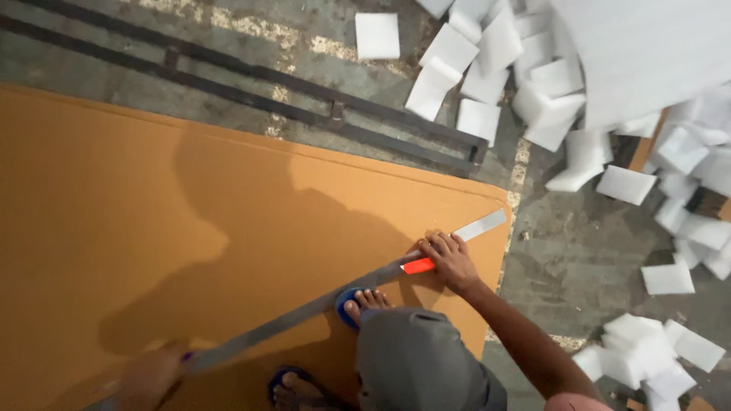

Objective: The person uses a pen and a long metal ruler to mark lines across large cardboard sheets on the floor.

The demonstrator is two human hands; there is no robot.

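— The grip of the right hand [451, 261] is closed around a red-orange cutter [418, 265], and the fingers press it against the long metal ruler [320, 304]. You see it?

— Yes. And the left hand [152, 374]?

— It is blurred, low at the left. It rests on the near end of the ruler, but I cannot tell if the fingers are curled around it or only press flat.

— Where does the ruler lie?

— Diagonally across the big brown cardboard sheet [152, 228], which lies flat on the floor [579, 251]. Its far end reaches almost to the right edge of the sheet. One foot in a blue sandal [358, 303] stands just beside the ruler, perhaps on it, I think to keep it steady.

— So which step is this, in your opinion?

— I judge the blade is set near the far end of the line, at the start of a cut. Pulling it along the ruler would need firm pressure from both hands, so the ruler does not slip.

— Anything in the way?

— The toes are very close to the cutting line; that is the risk I see. Around, many white foam pieces [487, 68] lie scattered on the floor to the right, well apart from the ruler. A dark metal rail [251, 91] runs behind the sheet.
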